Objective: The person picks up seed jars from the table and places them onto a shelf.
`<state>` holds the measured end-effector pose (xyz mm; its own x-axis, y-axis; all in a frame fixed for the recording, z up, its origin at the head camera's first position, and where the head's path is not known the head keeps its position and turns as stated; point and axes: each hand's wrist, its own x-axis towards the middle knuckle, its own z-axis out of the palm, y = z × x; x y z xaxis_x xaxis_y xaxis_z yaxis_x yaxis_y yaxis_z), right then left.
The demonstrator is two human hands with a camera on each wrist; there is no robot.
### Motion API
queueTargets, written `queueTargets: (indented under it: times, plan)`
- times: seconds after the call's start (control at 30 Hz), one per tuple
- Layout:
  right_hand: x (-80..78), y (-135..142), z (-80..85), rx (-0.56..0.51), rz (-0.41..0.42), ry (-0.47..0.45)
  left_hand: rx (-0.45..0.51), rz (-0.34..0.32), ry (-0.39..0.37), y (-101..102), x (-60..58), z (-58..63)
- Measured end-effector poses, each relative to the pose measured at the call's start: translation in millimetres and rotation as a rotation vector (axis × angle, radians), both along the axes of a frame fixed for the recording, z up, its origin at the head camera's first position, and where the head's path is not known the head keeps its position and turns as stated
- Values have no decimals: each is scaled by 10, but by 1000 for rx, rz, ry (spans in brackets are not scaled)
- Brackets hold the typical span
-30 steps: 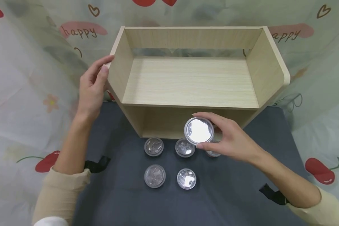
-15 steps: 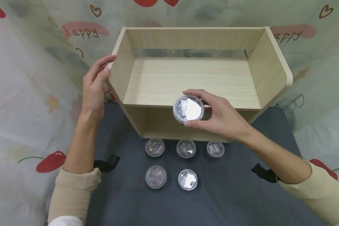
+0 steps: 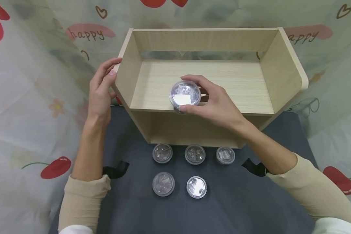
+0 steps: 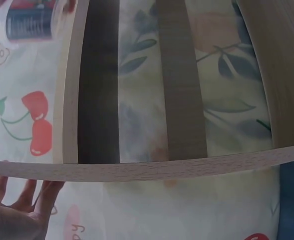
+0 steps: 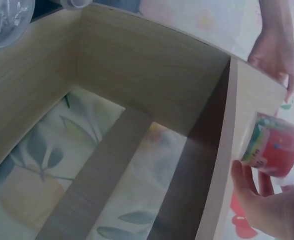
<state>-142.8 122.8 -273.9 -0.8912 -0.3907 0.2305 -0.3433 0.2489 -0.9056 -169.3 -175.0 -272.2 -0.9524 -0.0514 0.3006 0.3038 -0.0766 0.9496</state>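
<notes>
My right hand (image 3: 214, 103) holds a round clear-lidded plastic tub (image 3: 185, 94) between thumb and fingers, over the front edge of the upper shelf board. A red and green label on this tub (image 5: 274, 145) shows in the right wrist view. The left hand (image 3: 100, 89) touches the left side panel of a pale wooden two-tier shelf (image 3: 285, 68). From the left wrist view, its fingers (image 4: 24, 192) rest against the panel's outer face. Gaps between the jar and the board beneath it cannot be judged.
Several similar tubs stand on the dark cloth in front of the shelf: three in a back row, such as one tub (image 3: 195, 154), and two nearer, including a shiny-lidded tub (image 3: 196, 187). Printed curtains (image 3: 32, 97) hang around the table (image 3: 237, 208).
My right hand has carried the tub up and left, from in front of the lower compartment to the upper board's front edge. The left hand stays on the side panel.
</notes>
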Motion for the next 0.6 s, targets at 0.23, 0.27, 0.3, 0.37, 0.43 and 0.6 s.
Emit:
queueTargets:
  times: [0.23,0.27,0.3,0.37,0.43,0.6]
  plan:
    - [-139,-176,-5,-93,-58,26,23,2,-2,13,0,-12]
    - [-161,-204,-4,-107,-59,31,28,2,-4,13,0,-14]
    - [-183,-232,-4,-123,-59,38,33,3,-5,13,0,-15]
    - [-219,-280,-9,-146,-69,51,33,3,-8,13,0,-18]
    - [-251,-324,-18,-167,-84,66,36,0,-12,13,0,-18]
    - [-325,-430,-56,-211,-111,79,41,5,-15,13,0,-14]
